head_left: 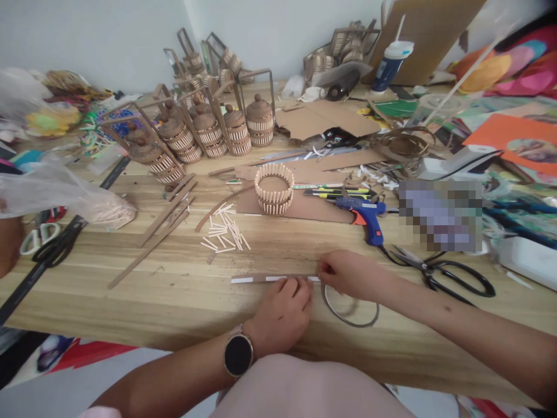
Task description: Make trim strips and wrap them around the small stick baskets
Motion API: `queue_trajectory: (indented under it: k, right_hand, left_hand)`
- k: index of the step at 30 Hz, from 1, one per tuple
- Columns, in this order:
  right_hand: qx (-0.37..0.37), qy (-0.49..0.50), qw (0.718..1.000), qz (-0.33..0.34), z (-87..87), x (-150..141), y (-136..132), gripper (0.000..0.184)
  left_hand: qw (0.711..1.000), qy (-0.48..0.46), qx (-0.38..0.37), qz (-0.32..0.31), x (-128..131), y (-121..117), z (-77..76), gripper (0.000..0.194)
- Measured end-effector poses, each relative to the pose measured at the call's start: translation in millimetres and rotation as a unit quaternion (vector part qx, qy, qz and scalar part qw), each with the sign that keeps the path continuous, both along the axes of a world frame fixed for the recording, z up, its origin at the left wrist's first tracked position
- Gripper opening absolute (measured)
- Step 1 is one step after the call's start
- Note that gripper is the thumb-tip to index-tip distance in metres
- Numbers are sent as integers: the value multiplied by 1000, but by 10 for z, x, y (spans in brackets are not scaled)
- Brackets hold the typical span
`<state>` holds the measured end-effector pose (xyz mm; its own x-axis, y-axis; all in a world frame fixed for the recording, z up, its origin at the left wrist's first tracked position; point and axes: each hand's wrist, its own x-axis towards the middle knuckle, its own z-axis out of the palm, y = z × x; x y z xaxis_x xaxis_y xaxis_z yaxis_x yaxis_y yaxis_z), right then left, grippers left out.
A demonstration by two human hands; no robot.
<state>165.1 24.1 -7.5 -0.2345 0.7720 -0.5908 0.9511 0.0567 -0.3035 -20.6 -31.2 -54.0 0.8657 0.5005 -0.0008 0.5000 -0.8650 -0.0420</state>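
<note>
A brown cardboard strip [259, 277] with several white paper pieces along it lies flat on the table in front of me. My left hand [285, 310] presses its bent, closed fingers onto the strip near its middle. At the strip's right end my right hand [346, 274] has thumb and fingers pinched together on it; the fingertips are partly hidden. Below the right hand curls a thin grey-brown loop [353, 324]; whether it joins the strip is hidden. Beyond the hands stands a ring of short wooden sticks [275, 203], beside a pile of loose sticks [226, 229].
A blue glue gun [369, 220] and black scissors [456, 276] lie to the right. Several lidded stick-and-cardboard baskets [213, 136] with tall handles stand at the back. Cardboard strips [161, 232] and a plastic bag of sticks [111, 212] are at left. A blue cup [389, 69] stands behind.
</note>
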Motion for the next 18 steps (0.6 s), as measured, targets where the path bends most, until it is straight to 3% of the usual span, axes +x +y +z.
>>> queue_trajectory:
  k: [18]
  right_hand:
    - [-15,-37,999,22,37,-61,54,23]
  left_hand:
    - [1000,-6,4,17,39,20,19,34]
